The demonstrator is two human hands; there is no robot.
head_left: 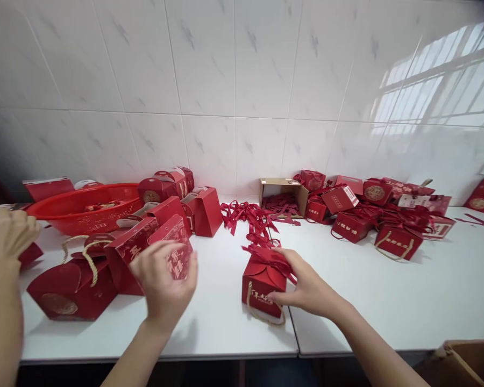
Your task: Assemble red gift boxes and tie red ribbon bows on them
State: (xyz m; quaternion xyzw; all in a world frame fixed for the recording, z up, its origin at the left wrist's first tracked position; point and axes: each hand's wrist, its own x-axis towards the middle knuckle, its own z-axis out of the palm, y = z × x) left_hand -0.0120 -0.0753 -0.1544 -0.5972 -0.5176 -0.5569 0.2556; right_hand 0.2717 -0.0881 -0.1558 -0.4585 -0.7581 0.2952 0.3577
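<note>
My right hand [306,285] grips a small red gift box [255,287] at the table's front edge. Its thumb lies against the gold lettering and the fingers reach behind the right side. A dark red ribbon bow [268,255] tops this box, and a beige rope handle [262,317] hangs down its front. My left hand [165,279] hovers to the left, slightly blurred, thumb apart from curled fingers and nothing visible in it. Just behind it stands a red patterned box [181,255], partly covered by the hand.
At far left is another person's hand [10,236], near a red plastic basket [56,220]. Several red boxes [72,285] stand on the left. Loose ribbons [246,212] and an open carton [284,185] lie at the back. Finished-looking boxes [353,226] pile up right. A cardboard box [471,360] sits lower right.
</note>
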